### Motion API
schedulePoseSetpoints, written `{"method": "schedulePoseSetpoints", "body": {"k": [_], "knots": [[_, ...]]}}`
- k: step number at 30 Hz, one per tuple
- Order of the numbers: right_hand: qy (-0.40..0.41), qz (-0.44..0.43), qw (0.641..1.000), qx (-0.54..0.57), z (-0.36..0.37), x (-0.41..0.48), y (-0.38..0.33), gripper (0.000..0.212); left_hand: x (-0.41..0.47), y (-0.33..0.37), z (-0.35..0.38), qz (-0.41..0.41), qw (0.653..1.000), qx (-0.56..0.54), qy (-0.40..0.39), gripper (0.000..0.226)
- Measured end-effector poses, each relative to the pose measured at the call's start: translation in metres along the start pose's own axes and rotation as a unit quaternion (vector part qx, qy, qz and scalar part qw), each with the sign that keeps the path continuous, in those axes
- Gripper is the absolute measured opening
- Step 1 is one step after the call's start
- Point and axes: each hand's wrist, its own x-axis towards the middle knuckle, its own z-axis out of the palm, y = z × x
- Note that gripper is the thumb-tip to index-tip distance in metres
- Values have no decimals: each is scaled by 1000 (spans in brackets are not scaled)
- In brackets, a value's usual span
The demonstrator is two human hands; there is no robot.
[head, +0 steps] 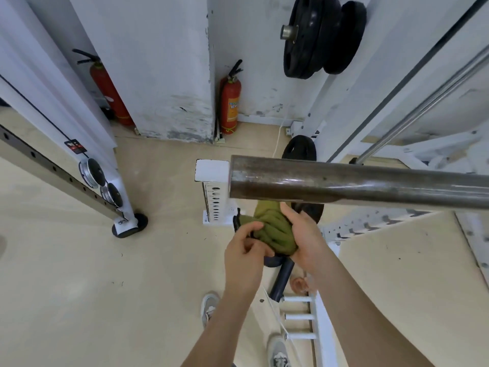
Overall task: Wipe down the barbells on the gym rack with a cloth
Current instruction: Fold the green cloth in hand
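Nearest me, at six o'clock, I see two grey shoes (277,350) on the pale floor (79,287) beside white rack pegs (299,317). Above them both forearms reach toward the centre. My left hand (244,254) pinches the near edge of the olive-green cloth (275,231) with its fingers (254,229) curled on it; my right hand (304,242) cups the bunched, twisted cloth from the three o'clock side, clenched around it. The cloth is wadded into thick folds over a dark low bar (283,276) and sits just under the barbell (344,185). That barbell sleeve is dull steel, smudged and glossy, running from centre out to three o'clock. Farther off, at twelve o'clock, a red fire extinguisher (230,107) stands against the wall, and black weight plates (317,35) hang at one o'clock.
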Motion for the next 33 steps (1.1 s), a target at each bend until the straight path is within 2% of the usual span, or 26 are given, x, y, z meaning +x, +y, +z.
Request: {"method": "schedulePoseSetpoints", "body": {"k": [4, 7, 9, 13, 15, 18, 21, 23, 25, 27, 29, 31, 33], "knots": [[-45, -30, 995, -90, -64, -41, 2, 37, -55, -11, 29, 15, 996, 83, 10, 30], [-77, -38, 993, -75, -107, -75, -4, 38, -102, -12, 51, 72, 986, 154, 1, 36], [-91, -41, 993, -58, -132, -100, -12, 37, -133, -6, 65, 104, 983, 152, -25, 39], [-121, -77, 990, -4, -165, -160, -30, 22, -186, 19, 90, 160, 981, 90, -57, 35], [-133, -107, 985, 12, -176, -187, -34, 18, -204, 29, 94, 227, 967, 104, -57, 35], [-133, -171, 976, -16, -186, -222, -39, 23, -222, 43, 93, 333, 923, 185, -55, 32], [-106, -244, 962, -54, -187, -249, -40, 27, -237, 61, 88, 377, 898, 222, -46, 23], [-104, -293, 944, -110, -184, -265, -34, 27, -254, 75, 89, 363, 910, 200, -35, 28], [-119, -335, 918, -177, -179, -284, -29, 26, -268, 89, 93, 313, 935, 163, -33, 37], [-130, -357, 896, -230, -178, -301, -26, 26, -278, 97, 95, 269, 951, 147, -50, 27], [-138, -363, 887, -249, -186, -315, -28, 25, -285, 103, 95, 251, 956, 125, -83, 9], [-146, -356, 883, -269, -195, -331, -31, 25, -291, 107, 94, 226, 966, 88, -94, 16], [-155, -350, 877, -291, -203, -344, -34, 25, -299, 111, 98, 158, 980, 2, -117, 21]]}}
